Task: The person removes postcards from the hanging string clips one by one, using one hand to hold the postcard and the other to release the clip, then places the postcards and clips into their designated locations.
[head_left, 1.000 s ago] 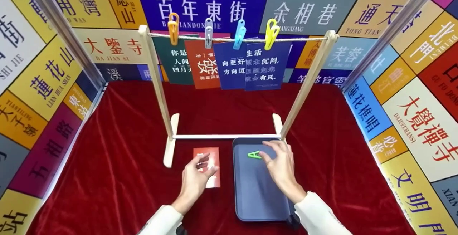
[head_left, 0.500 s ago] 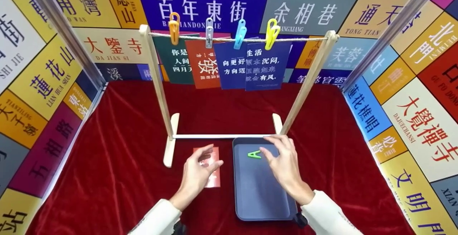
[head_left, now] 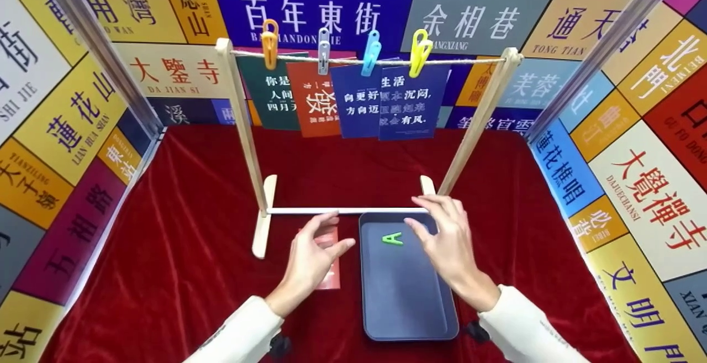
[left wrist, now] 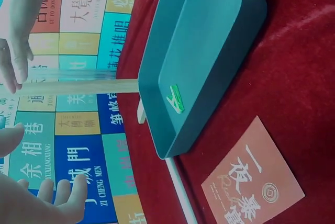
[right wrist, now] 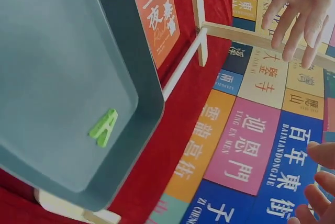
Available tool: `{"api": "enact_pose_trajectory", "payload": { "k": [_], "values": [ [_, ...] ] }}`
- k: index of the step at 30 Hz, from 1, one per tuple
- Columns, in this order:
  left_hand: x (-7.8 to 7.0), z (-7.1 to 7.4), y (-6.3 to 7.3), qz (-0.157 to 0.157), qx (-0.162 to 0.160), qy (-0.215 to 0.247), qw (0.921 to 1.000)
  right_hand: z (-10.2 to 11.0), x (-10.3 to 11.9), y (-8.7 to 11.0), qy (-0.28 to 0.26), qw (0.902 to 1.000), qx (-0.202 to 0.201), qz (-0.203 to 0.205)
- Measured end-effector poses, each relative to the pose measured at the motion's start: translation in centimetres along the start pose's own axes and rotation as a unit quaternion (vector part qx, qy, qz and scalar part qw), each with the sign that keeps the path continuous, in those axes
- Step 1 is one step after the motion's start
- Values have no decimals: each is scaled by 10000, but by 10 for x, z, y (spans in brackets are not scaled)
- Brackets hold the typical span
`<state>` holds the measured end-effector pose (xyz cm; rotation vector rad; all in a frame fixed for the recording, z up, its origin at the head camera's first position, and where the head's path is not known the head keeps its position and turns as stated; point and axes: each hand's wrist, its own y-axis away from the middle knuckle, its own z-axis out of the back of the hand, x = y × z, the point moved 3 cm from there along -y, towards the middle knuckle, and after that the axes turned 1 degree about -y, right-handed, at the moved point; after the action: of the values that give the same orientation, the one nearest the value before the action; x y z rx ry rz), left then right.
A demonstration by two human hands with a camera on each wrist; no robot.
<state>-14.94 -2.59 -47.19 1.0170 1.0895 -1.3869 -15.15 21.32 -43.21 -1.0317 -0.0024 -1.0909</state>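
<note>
I see a dark tray [head_left: 407, 291], a right hand [head_left: 453, 244] and a left hand [head_left: 307, 255], both empty, thumbs wide of fingers.
The red card [left wrist: 255, 174] lies near the left hand; the green clip [left wrist: 178, 98] lies crosswise in the tray's far end, left of the right hand, the nearer one.

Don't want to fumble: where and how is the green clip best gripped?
Probably by its splayed legs, pinched from above with the nearby right hand: the green clip lies A-shaped in the tray, whose raised walls would hinder a low approach.
</note>
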Motion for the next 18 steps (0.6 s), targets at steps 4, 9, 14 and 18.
{"api": "enact_pose_trajectory", "payload": {
  "k": [4, 9, 14, 18],
  "values": [
    [-6, -2, 0, -92, 89, 81, 9999, 8, 3, -8, 160, 9997, 67, 190],
    [-17, -5, -5, -348, 175, 139, 9991, 15, 6, -18, 18, 9992, 54, 405],
    [-27, -9, -9, -568, 168, 190, 9981, 20, 8, -26, -35, 9984, 38, 565],
    [-33, -14, -11, -519, 153, 310, 9981, 22, 11, -30, -21, 9977, 37, 678]
  ]
}}
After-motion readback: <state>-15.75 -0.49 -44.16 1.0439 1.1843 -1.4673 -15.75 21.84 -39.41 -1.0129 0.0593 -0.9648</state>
